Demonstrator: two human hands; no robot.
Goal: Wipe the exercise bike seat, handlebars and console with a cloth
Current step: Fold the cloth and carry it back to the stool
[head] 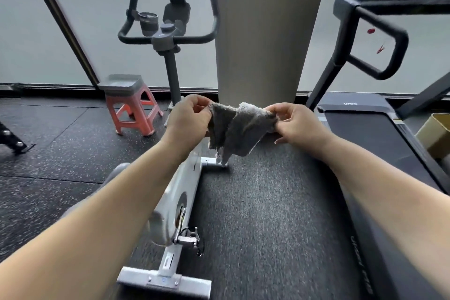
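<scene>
Two bare forearms extend forward from the lower frame edge, above the white exercise bike body (174,192) and its pedal (187,237). The left hand (188,118) and right hand (295,123) hold a grey cloth (237,129) stretched between them in mid-air; the fingers of each hand are pinched closed on an upper corner, and the lower edge hangs free. The cloth touches no part of the bike. The handlebars (168,38) and console (176,11) stand well ahead, near the window; the seat is not visible. Judged step: preparation, spreading or folding the cloth before wiping. The next move calls for gathering the cloth into one hand, then bringing it into flat contact with a bike surface.
</scene>
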